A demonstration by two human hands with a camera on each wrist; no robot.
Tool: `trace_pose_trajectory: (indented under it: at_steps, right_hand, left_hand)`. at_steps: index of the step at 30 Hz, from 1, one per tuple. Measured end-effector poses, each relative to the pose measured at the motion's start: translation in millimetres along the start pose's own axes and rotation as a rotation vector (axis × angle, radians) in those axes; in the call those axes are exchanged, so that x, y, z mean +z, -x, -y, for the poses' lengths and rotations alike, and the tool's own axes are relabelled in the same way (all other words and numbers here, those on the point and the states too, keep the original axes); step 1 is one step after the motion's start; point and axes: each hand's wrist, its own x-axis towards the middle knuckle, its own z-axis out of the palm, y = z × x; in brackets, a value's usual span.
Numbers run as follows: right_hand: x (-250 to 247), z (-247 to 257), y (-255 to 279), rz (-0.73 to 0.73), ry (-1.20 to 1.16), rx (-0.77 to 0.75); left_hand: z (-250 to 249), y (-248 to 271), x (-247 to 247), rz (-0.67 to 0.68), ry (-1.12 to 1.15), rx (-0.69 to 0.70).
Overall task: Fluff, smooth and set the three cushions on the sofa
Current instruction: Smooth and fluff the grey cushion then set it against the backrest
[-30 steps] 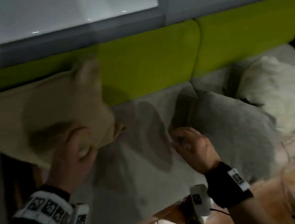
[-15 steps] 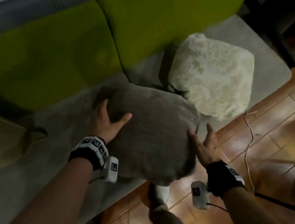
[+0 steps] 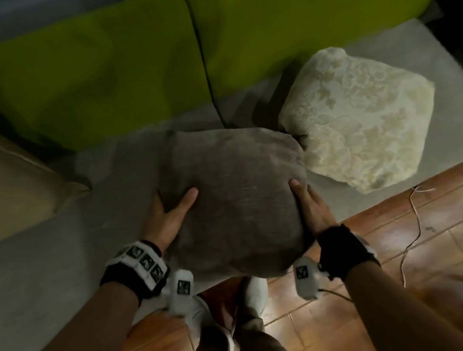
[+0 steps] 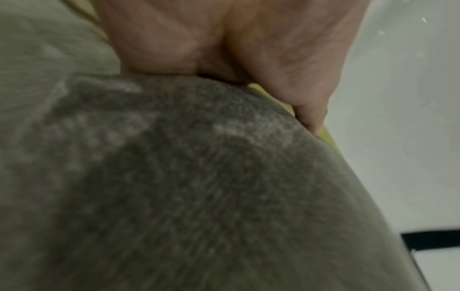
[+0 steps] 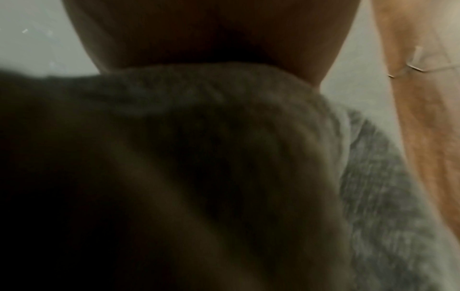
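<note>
A grey cushion (image 3: 238, 192) is held over the front edge of the sofa seat (image 3: 59, 254), between both my hands. My left hand (image 3: 168, 215) grips its left side, thumb on top, fingers hidden beneath. On the right side my right hand (image 3: 311, 206) grips it, thumb on top. A cream patterned cushion (image 3: 364, 124) lies flat on the seat to the right, touching the grey one's corner. At the far left a beige cushion (image 3: 0, 180) is set against the backrest. The wrist views show the grey cushion (image 4: 199, 187) (image 5: 224, 137) under my left hand (image 4: 224, 49) and right hand (image 5: 211, 35).
The green backrest (image 3: 95, 75) runs along the back of the sofa. Wooden floor (image 3: 409, 255) lies in front, with a thin white cable (image 3: 412, 229) trailing across it. My legs and shoes (image 3: 253, 292) stand close to the seat's front edge.
One second ago my left hand held the beige cushion at the left. Both hands then went to the grey cushion, and it has since come nearer the seat's front edge.
</note>
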Motion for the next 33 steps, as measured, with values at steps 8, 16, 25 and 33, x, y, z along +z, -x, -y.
trace_pose_trajectory:
  at_steps: [8,16,25,33]
  right_hand:
    - [51.9,62.2,-41.6,0.158,0.24,-0.12]
    - [101.1,52.1,-53.9,0.08,0.408,-0.122]
    - [59.3,23.7,-23.8,-0.026,0.516,-0.376]
    - [18.7,-46.8,-18.3,-0.048,0.513,-0.617]
  left_hand:
    - [60.4,16.5,-45.7,-0.19,0.188,0.054]
    - [82.4,-42.0,-85.7,-0.124,0.042,0.013]
    - [132.4,4.0,-107.0,-0.26,0.134,0.006]
    - [164.5,41.9,-57.6,-0.191,0.136,-0.06]
